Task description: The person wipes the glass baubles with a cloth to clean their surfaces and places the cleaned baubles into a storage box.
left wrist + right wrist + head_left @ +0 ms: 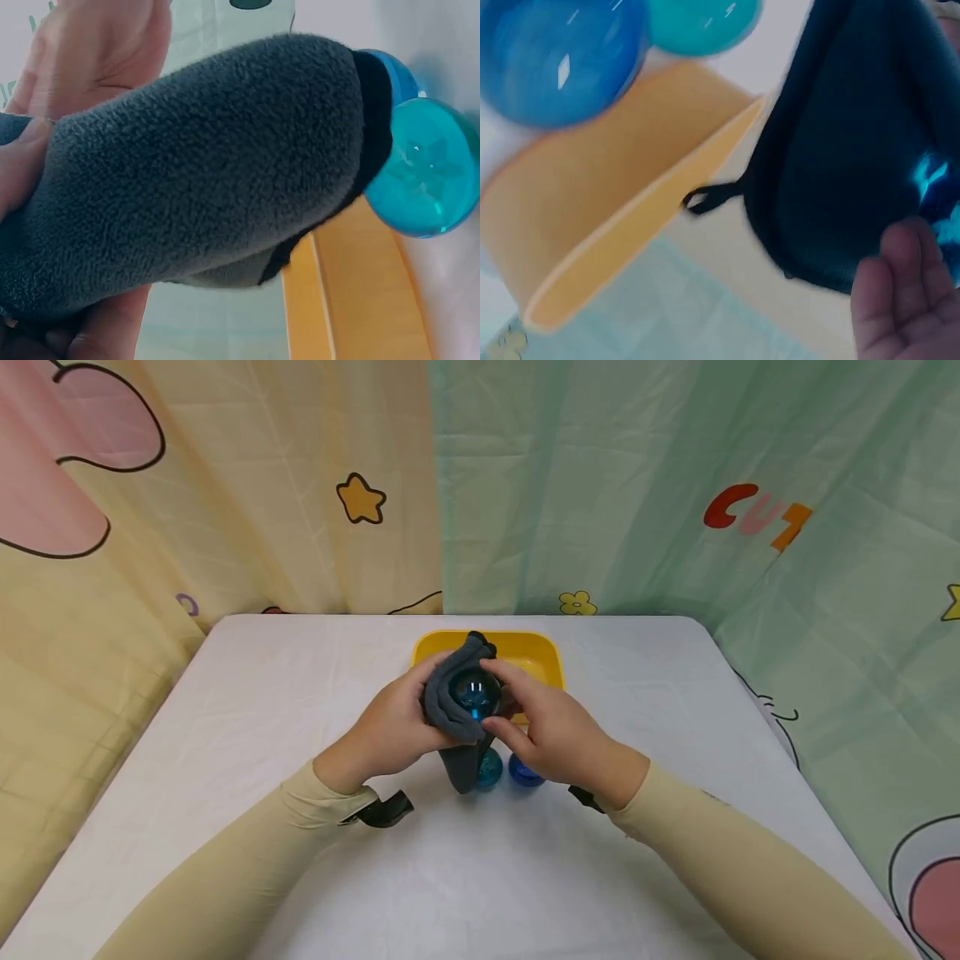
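Both hands' fingers pinch a grey cloth [450, 710] round one blue ball [475, 692]; two balls [489, 768] below them wait unwiped.

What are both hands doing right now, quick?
Left hand: grips the grey cloth wrapped round a blue ball.
Right hand: fingers curled on that ball.

Grey cloth [450, 710] hides most of the blue ball [474, 692], apparently.
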A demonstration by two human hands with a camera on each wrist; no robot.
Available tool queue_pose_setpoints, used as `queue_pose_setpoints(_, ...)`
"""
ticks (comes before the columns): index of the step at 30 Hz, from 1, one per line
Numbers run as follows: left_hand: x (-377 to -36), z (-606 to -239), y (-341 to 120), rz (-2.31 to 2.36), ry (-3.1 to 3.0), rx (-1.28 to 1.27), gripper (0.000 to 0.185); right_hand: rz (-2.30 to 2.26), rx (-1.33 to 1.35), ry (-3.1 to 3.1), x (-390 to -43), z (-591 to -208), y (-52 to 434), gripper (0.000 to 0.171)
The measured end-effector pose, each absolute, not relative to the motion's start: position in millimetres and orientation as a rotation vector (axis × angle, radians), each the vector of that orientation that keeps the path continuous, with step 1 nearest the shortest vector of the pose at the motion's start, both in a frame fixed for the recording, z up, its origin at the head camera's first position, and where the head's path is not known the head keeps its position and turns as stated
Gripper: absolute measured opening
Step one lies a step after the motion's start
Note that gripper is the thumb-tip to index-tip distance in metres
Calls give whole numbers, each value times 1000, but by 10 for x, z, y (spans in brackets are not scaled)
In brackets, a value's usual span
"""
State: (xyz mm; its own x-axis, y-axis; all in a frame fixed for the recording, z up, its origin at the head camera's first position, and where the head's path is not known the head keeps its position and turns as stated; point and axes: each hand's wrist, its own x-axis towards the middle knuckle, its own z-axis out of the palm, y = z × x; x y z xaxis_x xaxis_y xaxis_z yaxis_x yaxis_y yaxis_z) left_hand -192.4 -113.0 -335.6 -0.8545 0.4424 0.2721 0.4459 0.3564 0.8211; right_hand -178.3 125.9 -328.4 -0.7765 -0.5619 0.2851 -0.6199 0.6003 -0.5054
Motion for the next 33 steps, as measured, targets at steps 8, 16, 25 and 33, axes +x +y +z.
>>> queue_pose_setpoints(8, -1920, -3361, -1149, -1604, -2563, -866, 87, 698, 1021, -2711, -1788, -3244, 1259, 69)
queue_pose_setpoints(16, -1909, -3355, -1137, -1573, -2579, -891, 85, 1414, 860, -2795, -1793, -3282, 1244, 51)
queue_pose_setpoints(25, -1909, -3350, -1147, -1580, -2555, -849, 86, 763, 1051, -2782, -1750, -3223, 1240, 82)
queue_pose_setpoints(33, -1897, -3341, -1145, -1591, -2573, -859, 87, 491, 1085, -2610, -1766, -3197, 1270, 70)
